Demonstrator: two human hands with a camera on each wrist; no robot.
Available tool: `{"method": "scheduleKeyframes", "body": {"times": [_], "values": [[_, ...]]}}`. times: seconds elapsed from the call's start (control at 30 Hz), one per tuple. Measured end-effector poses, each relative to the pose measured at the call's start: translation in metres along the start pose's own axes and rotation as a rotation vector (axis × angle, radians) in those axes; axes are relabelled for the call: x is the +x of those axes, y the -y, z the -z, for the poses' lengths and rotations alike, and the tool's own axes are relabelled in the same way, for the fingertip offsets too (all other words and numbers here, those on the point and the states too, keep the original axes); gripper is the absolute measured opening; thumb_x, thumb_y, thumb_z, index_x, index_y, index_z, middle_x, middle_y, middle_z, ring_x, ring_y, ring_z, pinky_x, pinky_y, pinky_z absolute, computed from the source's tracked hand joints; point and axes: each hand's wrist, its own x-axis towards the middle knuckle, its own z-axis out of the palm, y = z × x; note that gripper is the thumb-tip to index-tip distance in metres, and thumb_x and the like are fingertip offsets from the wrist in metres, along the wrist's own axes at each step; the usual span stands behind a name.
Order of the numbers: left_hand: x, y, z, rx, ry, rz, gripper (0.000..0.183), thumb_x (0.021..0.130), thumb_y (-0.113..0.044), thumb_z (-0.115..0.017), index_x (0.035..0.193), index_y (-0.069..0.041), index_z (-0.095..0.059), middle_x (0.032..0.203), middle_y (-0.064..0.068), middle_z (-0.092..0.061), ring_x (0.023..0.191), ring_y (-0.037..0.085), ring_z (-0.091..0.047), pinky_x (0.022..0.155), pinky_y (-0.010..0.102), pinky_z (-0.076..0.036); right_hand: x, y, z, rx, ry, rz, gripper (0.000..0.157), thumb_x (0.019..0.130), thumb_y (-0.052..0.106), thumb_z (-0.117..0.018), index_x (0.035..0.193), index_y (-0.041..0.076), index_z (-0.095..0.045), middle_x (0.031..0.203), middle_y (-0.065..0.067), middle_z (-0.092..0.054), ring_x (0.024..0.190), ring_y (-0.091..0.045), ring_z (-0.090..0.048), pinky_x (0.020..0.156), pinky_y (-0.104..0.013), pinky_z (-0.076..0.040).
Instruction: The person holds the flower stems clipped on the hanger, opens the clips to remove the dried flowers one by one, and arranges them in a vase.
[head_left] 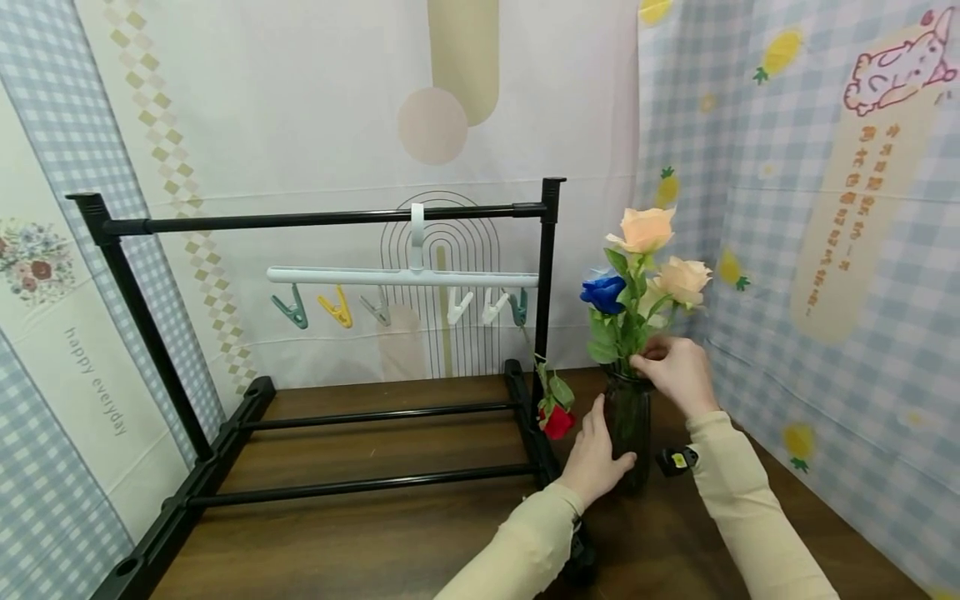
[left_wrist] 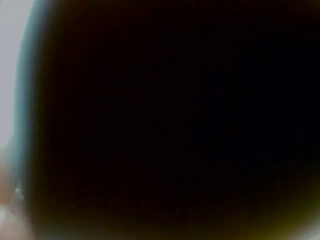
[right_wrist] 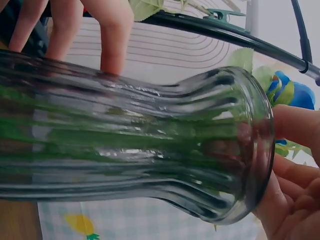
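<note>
A ribbed, dark glass vase [head_left: 628, 429] stands upright on the table at the right, holding a peach rose [head_left: 646, 230], a cream rose [head_left: 684, 280] and a blue rose [head_left: 603, 294]. My left hand [head_left: 596, 454] grips the vase's body from the left; its fingers [right_wrist: 113, 42] touch the glass in the right wrist view. At the vase's mouth, my right hand [head_left: 681, 372] pinches a rose stem between thumb and fingers; the exact stem is partly hidden. The left wrist view is almost wholly dark.
Left of the vase stands a black rack [head_left: 345, 218]. A pale hanger [head_left: 397, 277] with several clips hangs on its bar. From the rightmost clip [head_left: 518, 308] a red rose [head_left: 557, 422] hangs head down. A checked curtain [head_left: 757, 333] borders the right side.
</note>
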Motion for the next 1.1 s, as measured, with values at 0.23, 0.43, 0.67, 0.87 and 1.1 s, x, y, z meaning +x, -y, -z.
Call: {"method": "scheduleKeyframes", "body": {"times": [0.23, 0.43, 0.67, 0.87, 1.1], "values": [[-0.003, 0.002, -0.002, -0.017, 0.001, 0.007, 0.090, 0.090, -0.027, -0.069, 0.155, -0.016, -0.009, 0.152, 0.012, -0.033, 0.131, 0.032, -0.048, 0.102, 0.039, -0.046, 0.006, 0.000, 0.005, -0.069, 0.162, -0.045, 0.029, 0.087, 0.022, -0.069, 0.094, -0.007, -0.070, 0.078, -0.020, -0.071, 0.061, -0.022, -0.062, 0.053, -0.031, -0.043], [-0.003, 0.004, -0.003, -0.018, 0.002, 0.003, 0.089, 0.090, -0.026, -0.069, 0.155, -0.018, -0.009, 0.151, 0.012, -0.034, 0.129, 0.033, -0.050, 0.101, 0.040, -0.047, 0.014, 0.001, 0.005, -0.130, 0.275, -0.045, 0.034, 0.084, 0.020, -0.071, 0.103, -0.008, -0.069, 0.094, -0.026, -0.071, 0.079, -0.036, -0.065, 0.066, -0.044, -0.051], [0.001, 0.004, 0.002, -0.007, -0.011, -0.004, 0.087, 0.090, -0.027, -0.069, 0.155, -0.017, -0.011, 0.149, 0.013, -0.037, 0.125, 0.033, -0.052, 0.100, 0.040, -0.048, 0.028, 0.009, 0.006, -0.173, 0.395, -0.053, 0.021, 0.082, 0.016, -0.072, 0.087, -0.004, -0.070, 0.083, -0.020, -0.071, 0.073, -0.030, -0.065, 0.065, -0.041, -0.050], [0.003, 0.004, 0.007, -0.005, -0.045, 0.010, 0.083, 0.090, -0.030, -0.068, 0.153, -0.017, -0.016, 0.144, 0.014, -0.042, 0.120, 0.033, -0.056, 0.096, 0.040, -0.050, 0.036, 0.016, 0.008, -0.185, 0.507, -0.032, 0.021, 0.084, 0.016, -0.070, 0.086, -0.005, -0.073, 0.083, -0.019, -0.070, 0.072, -0.026, -0.062, 0.064, -0.034, -0.048], [0.002, 0.002, 0.005, -0.042, -0.031, 0.010, 0.080, 0.090, -0.033, -0.068, 0.152, -0.019, -0.020, 0.141, 0.015, -0.045, 0.115, 0.034, -0.059, 0.091, 0.040, -0.051, 0.030, 0.013, 0.026, -0.160, 0.584, 0.061, 0.018, 0.086, 0.012, -0.066, 0.091, -0.003, -0.073, 0.085, -0.017, -0.071, 0.070, -0.022, -0.060, 0.060, -0.031, -0.046]]}}
